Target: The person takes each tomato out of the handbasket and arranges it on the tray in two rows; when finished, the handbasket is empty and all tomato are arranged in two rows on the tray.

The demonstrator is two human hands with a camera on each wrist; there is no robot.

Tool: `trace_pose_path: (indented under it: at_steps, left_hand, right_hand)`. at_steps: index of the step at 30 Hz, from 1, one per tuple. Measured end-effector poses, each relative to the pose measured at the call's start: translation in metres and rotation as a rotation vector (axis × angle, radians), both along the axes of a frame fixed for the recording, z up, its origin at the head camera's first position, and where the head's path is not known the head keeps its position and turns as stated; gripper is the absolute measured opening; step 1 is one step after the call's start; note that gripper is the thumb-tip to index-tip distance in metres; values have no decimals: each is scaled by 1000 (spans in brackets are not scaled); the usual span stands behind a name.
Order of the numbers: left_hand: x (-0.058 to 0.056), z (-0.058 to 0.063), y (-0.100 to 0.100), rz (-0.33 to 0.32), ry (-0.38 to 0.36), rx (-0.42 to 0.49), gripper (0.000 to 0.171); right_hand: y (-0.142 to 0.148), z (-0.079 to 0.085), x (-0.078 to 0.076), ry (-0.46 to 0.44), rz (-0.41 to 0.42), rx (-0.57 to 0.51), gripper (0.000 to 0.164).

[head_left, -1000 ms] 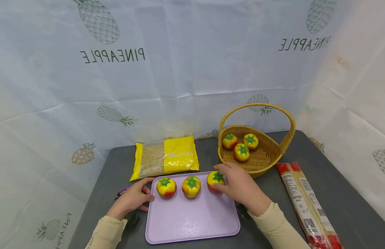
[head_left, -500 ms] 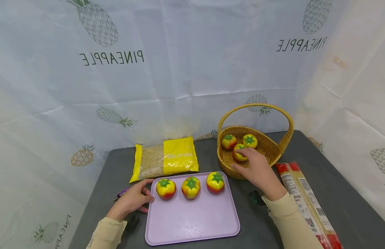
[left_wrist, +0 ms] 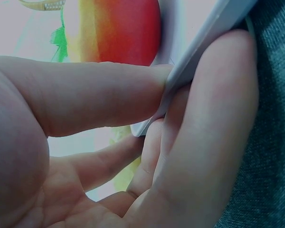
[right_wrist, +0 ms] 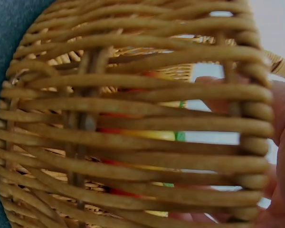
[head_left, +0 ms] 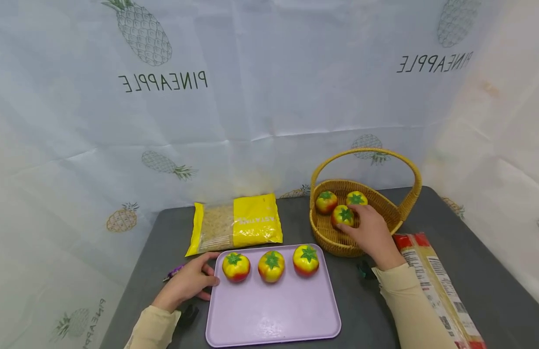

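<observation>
My left hand [head_left: 188, 281] holds the left rim of a lilac tray [head_left: 274, 310]. In the left wrist view the thumb [left_wrist: 104, 95] lies on the rim and other fingers are beneath it. Three yellow-red toy tomatoes with green star tops stand in a row on the tray: left tomato [head_left: 236, 267], middle tomato [head_left: 271, 266], right tomato [head_left: 306, 260]. My right hand [head_left: 374, 235] reaches into the wicker basket [head_left: 335, 246], thumb and fingers spread about the front tomato [head_left: 341, 215]. Wicker partly hides those fingertips in the right wrist view. Behind are two more tomatoes, one at left [head_left: 326, 202], one at right [head_left: 356, 198].
A yellow pasta bag [head_left: 236, 223] lies behind the tray. On the right is a long red-ended noodle packet [head_left: 441, 291]. A small purple wrapper [head_left: 173, 273] lies left of the tray. The basket's tall handle [head_left: 365, 151] arches over its opening.
My right hand has let go of the right tomato on the tray and moved right and back into the basket, to the front tomato. The left hand stays at the tray rim.
</observation>
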State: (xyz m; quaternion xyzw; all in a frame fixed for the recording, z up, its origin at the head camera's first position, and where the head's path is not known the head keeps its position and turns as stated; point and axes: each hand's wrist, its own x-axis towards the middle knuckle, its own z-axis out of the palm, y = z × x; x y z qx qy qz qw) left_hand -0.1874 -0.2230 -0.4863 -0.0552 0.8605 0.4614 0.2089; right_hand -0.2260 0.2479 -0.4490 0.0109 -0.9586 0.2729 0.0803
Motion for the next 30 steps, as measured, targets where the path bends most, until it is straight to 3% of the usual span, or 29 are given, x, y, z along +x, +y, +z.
trace_pose_path:
  at_steps: [20,30]
  left_hand:
    - [0,5,1,13,-4,-17,72]
    - [0,5,1,11,-10,-10,71]
  right_hand:
    - [-3,-8,-10,-63,-39,23,73]
    - [-4,-12,-17,-27,-37,42,70]
